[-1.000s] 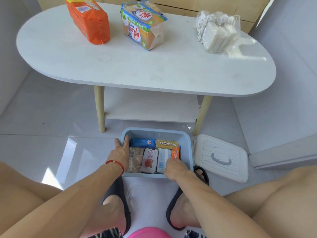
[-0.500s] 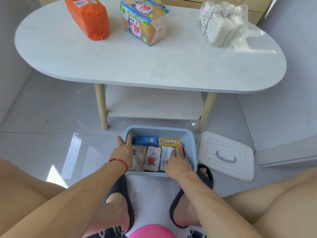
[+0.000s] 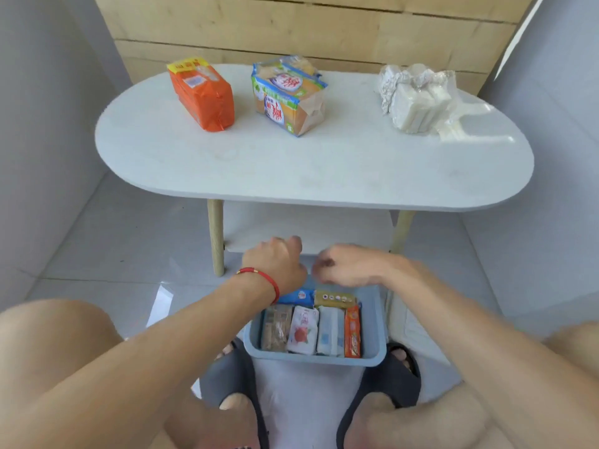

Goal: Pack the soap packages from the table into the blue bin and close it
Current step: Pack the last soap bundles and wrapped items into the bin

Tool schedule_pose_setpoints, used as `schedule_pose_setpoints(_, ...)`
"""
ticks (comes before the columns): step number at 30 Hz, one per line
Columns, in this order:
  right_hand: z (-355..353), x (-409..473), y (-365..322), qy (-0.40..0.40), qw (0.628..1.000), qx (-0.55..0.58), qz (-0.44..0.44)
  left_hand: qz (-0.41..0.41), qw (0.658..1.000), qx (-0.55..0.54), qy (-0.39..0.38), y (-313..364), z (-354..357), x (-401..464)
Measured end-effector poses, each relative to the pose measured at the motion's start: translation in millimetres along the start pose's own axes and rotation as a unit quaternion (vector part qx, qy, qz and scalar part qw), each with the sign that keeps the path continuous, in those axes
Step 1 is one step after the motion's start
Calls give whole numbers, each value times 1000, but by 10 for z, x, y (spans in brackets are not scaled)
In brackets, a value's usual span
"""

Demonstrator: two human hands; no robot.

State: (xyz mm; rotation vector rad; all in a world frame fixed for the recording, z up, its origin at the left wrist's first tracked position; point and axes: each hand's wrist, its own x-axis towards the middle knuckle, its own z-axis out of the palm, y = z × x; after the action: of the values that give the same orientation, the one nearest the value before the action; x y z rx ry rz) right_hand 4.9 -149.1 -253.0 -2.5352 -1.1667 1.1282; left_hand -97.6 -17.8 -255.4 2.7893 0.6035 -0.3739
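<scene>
The blue bin (image 3: pixel 372 322) stands open on the floor between my feet, with several small soap packages (image 3: pixel 303 330) packed side by side in it. On the white oval table (image 3: pixel 308 170) lie an orange soap pack (image 3: pixel 202 95), a blue-and-tan soap pack (image 3: pixel 288 95) and a clear-wrapped bundle of white soap bars (image 3: pixel 418 98). My left hand (image 3: pixel 275 262) and my right hand (image 3: pixel 350 265) hover above the bin's far edge, below the table top, fingers loosely curled and holding nothing. The right hand is blurred.
The bin's white lid (image 3: pixel 408 322) lies on the floor right of the bin, mostly hidden by my right arm. Wooden table legs (image 3: pixel 215 238) and a low shelf (image 3: pixel 311 228) stand just beyond my hands. My black sandals (image 3: pixel 393 374) flank the bin. Walls close in on both sides.
Both hands have lifted out of the bin and moved up toward the table. The view has tilted upward, showing the whole table top.
</scene>
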Motion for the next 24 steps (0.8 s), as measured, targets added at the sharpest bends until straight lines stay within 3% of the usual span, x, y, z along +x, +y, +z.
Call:
schedule_pose_setpoints(3, -582, -259, -330, 107, 989, 59, -84, 50, 988, -60, 130, 100, -669, -6)
schedule_pose_setpoints(6, -1096, -392, -511, 229, 964, 43, -129, 59, 958, -117, 257, -68, -1272, 113)
schedule_pose_setpoints(9, -1358, -265, -508, 378, 912, 40, -155, 22, 925, -184, 333, -277, -1468, 398)
schedule_pose_setpoints(11, -1453, -30, -467, 452, 879, 26, -149, -16, 915, -168, 365, -351, -1440, 613)
schedule_pose_setpoints(13, -1569, 260, -469, 456, 882, -24, -115, -42, 914, -107, 389, -409, -1441, 829)
schedule_pose_setpoints(18, -1635, 754, -571, 387, 917, -67, -72, -78, 941, -35, 328, -586, -1442, 1193)
schedule_pose_setpoints(24, -1615, 735, -675, 470, 875, -109, -37, -112, 911, -53, 393, -586, -1573, 1200)
